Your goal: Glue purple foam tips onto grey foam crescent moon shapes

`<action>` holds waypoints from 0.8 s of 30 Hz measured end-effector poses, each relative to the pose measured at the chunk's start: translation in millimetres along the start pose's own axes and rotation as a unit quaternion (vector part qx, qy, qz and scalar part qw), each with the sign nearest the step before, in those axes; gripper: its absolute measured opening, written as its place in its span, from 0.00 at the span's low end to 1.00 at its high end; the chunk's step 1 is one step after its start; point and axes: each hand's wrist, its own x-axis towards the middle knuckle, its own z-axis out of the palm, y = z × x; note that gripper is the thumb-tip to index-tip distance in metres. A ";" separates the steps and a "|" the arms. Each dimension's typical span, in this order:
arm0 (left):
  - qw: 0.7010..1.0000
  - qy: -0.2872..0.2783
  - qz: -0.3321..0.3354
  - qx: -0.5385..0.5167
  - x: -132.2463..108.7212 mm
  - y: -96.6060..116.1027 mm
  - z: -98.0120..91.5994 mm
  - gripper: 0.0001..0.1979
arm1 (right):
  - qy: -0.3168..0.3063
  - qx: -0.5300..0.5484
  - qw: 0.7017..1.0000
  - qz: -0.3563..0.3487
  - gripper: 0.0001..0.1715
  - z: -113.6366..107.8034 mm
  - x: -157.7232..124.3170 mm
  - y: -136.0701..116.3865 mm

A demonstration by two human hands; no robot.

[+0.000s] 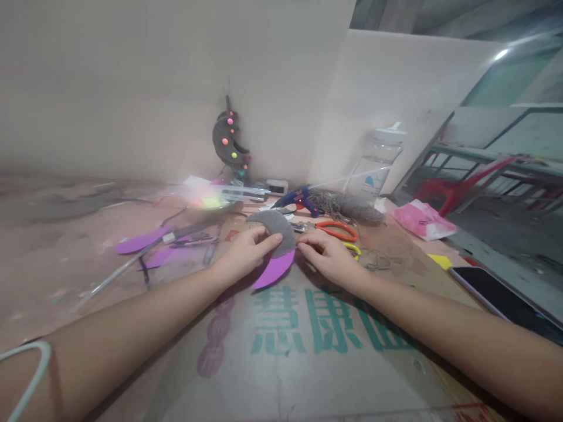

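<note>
My left hand (246,255) is closed on a crescent-shaped cutout (285,227), its thumb pressed on the face. Grey yarn covers the crescent's upper part, while the lower tip (275,271) shows bare purple. At the crescent's right edge, my right hand (328,255) has thumb and fingers pinched together; whatever lies between them is too small to make out. Just behind that hand are pliers with orange handles (336,230) and a yellow-handled tool (354,252), partly hidden. A bundle of grey yarn (352,206) lies farther back.
Cardboard (281,375) covers the table. A blue glue gun (299,199), a clear bottle (376,164) and a decorated crescent (226,140) stand near the wall. Purple cutouts (147,239) lie left; a phone (505,299) and a pink packet (424,220) lie right.
</note>
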 end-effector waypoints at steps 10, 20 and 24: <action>0.998 0.041 0.032 0.022 5.0 -9.4 -2.8 0.18 | 0.100 -0.017 0.994 -0.038 0.13 -4.9 -5.7 -9.5; 0.998 0.043 0.020 0.051 2.1 -4.5 -1.9 0.18 | 0.033 -0.011 0.999 0.032 0.08 2.2 -4.2 -7.6; 0.997 0.047 0.013 0.065 0.3 -0.8 -1.4 0.20 | 0.069 -0.027 0.997 -0.010 0.11 0.5 -6.0 -6.8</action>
